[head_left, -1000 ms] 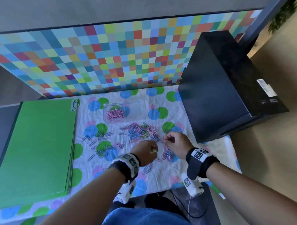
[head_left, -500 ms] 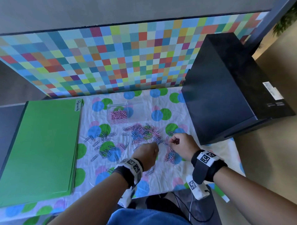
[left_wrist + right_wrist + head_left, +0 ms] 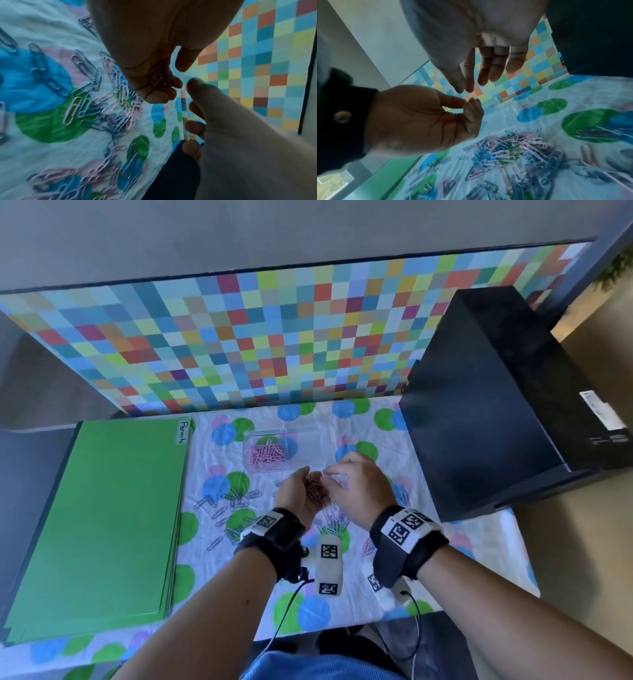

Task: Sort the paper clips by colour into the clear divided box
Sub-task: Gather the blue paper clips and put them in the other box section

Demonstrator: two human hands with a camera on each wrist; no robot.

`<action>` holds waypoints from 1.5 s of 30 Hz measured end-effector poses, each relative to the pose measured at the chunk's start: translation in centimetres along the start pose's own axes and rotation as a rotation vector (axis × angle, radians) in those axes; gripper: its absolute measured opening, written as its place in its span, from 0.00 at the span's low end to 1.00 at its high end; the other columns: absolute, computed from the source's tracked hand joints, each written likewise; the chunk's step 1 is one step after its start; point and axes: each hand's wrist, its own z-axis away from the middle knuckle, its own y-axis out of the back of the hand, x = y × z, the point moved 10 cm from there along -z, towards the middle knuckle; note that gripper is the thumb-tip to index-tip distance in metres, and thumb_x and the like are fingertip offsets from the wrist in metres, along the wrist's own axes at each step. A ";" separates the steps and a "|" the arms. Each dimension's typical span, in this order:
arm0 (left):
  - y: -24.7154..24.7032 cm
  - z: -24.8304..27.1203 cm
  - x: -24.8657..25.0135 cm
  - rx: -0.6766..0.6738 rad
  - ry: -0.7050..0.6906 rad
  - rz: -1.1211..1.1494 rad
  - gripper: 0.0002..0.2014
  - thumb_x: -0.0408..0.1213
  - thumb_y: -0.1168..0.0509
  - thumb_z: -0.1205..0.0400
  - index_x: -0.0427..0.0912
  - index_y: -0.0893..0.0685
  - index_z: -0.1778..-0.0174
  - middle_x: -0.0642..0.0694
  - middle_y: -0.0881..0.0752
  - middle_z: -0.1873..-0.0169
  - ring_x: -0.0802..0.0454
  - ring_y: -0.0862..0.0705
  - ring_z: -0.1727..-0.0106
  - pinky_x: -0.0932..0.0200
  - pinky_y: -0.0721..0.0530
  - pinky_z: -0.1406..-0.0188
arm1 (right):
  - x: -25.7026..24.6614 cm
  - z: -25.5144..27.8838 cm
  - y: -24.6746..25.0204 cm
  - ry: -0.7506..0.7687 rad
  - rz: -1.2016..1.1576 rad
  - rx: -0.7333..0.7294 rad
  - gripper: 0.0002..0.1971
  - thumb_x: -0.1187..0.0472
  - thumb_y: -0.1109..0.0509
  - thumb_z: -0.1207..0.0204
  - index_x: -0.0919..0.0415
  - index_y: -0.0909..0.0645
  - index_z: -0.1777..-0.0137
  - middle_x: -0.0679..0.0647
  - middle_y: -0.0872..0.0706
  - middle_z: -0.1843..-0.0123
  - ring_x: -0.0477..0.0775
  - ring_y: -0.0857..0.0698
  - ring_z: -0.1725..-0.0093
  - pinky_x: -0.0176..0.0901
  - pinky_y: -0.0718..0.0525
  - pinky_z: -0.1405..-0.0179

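The clear divided box (image 3: 310, 440) stands at the back of the spotted cloth, with pink clips (image 3: 266, 455) in its left compartment. Just in front of it my left hand (image 3: 303, 491) is raised and cupped, its fingers curled round a bunch of pink paper clips (image 3: 156, 77). My right hand (image 3: 342, 477) hovers beside that palm with its fingers (image 3: 482, 70) nearly straight; thumb and forefinger tips lie close together with no clip visible between them. The mixed pink and blue pile (image 3: 510, 148) lies on the cloth beneath both hands. Loose blue clips (image 3: 233, 498) lie to the left.
A stack of green folders (image 3: 102, 522) covers the table's left side. A large black box (image 3: 489, 412) stands at the right, close to the clip pile. A chequered board (image 3: 257, 337) closes the back. The table's front edge runs under my forearms.
Both hands have lifted off the cloth and moved back toward the box. The left hand has turned palm up with pink clips; the right hand came from the pile to that palm.
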 end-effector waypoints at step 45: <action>5.7 6.3 -3.7 -0.133 -0.521 -2.053 0.10 0.40 0.46 0.15 0.46 0.21 0.46 0.49 0.18 0.50 0.47 0.16 0.52 0.53 0.18 0.58 | 9.0 8.6 -3.0 -0.145 0.221 -0.385 0.03 0.59 0.32 0.26 0.52 0.17 0.59 0.43 0.19 0.58 0.48 0.18 0.57 0.42 0.19 0.57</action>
